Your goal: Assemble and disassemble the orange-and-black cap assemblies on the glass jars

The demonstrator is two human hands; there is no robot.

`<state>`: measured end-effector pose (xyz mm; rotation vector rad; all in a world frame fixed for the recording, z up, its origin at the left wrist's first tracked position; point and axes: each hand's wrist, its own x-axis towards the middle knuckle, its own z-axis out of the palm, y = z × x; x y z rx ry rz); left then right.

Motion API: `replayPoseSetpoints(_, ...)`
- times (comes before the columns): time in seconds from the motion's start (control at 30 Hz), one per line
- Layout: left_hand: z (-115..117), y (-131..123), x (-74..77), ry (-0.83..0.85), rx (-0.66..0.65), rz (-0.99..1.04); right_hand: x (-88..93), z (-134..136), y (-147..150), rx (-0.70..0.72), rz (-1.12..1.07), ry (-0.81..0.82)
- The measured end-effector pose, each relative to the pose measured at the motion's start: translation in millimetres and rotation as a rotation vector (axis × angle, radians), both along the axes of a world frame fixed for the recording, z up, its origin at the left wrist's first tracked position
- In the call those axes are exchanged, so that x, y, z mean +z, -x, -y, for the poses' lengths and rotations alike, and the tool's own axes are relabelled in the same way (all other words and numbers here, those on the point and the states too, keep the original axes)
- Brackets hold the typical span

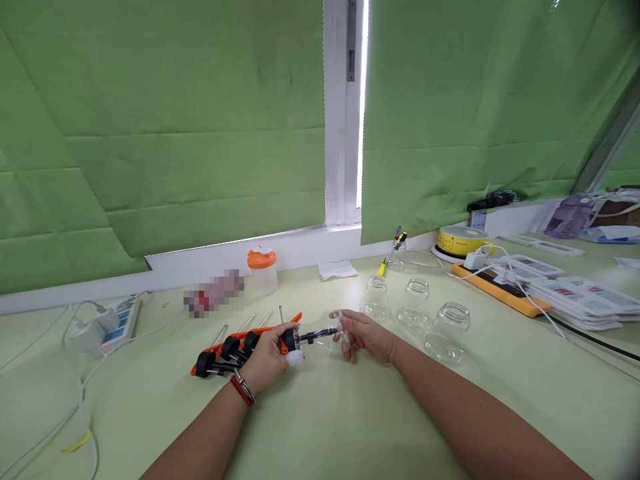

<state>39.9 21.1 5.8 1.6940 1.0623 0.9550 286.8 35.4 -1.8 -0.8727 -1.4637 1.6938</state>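
Observation:
My left hand (270, 363), with a white wrap on the thumb, grips a black lid (289, 340) that has a thin metal rod on top and a long black stem (317, 335). The stem points right, its far end at or inside a clear jar (327, 345) lying sideways. Around that jar's right end curl the fingers of my right hand (369, 337). Beside my left hand lie several similar black lids (205, 364) with rods, next to orange strips (297, 318). To the right of my right hand stand three clear jars (444, 333).
An orange-lidded cup (263, 270), a folded tissue (337, 269) and screwdrivers (399, 240) in a small jar stand near the wall. At right are an orange power strip (500, 290), a yellow bowl (463, 241) and stacked cards (583, 300). Cables and a white power strip (123, 325) lie at left.

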Motion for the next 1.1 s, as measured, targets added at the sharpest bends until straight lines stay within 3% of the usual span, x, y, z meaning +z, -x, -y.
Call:
replayPoseSetpoints(0.6,2.6,-4.0,5.1,-0.017,0.016,-0.014,5.1,2.2,3.8,-0.024,0.011,0.075)
replayPoseSetpoints(0.83,-0.3,-1.6,-0.4,-0.047,0.012,-0.034,5.3,2.8,4.3,-0.021,0.006,0.100)
replayPoseSetpoints(1.1,2.0,-3.3,2.5,-0.058,0.014,-0.075,-1.5,0.6,5.2,-0.027,-0.008,0.135)
